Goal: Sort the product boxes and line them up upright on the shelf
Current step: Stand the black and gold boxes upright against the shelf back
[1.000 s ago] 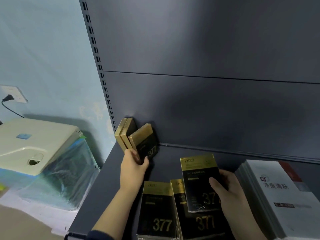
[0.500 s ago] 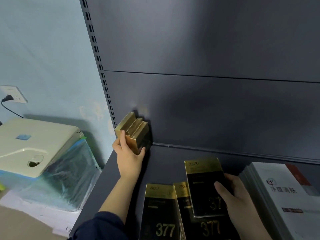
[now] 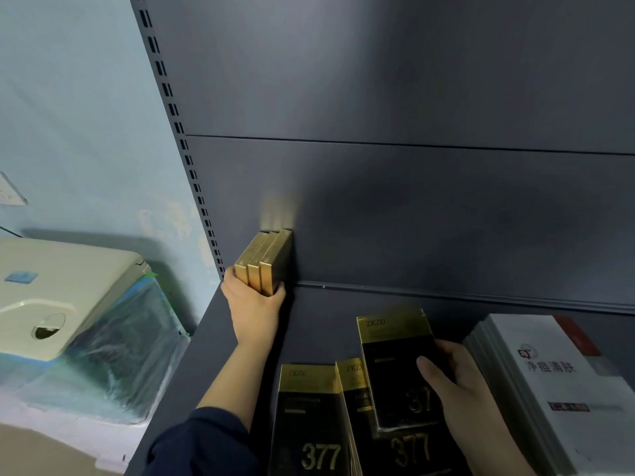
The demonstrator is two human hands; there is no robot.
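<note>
Three gold-topped boxes (image 3: 264, 261), splayed a second ago, are now squared upright in the shelf's (image 3: 326, 321) back-left corner, clasped by the left hand (image 3: 254, 304), so the row is started and the next box (image 3: 395, 365) is gripped by the right hand (image 3: 460, 386).

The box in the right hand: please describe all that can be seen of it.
The box is tall and flat, glossy, cardboard by its look: black front, gold band on top printed ZKZU, a gold number below reading 37, its end hidden by the thumb. The right hand grips its right edge, thumb on the front, fingers behind. It is held tilted, its lower end overlapping another black and gold box that lies flat; whether they touch cannot be told.
</note>
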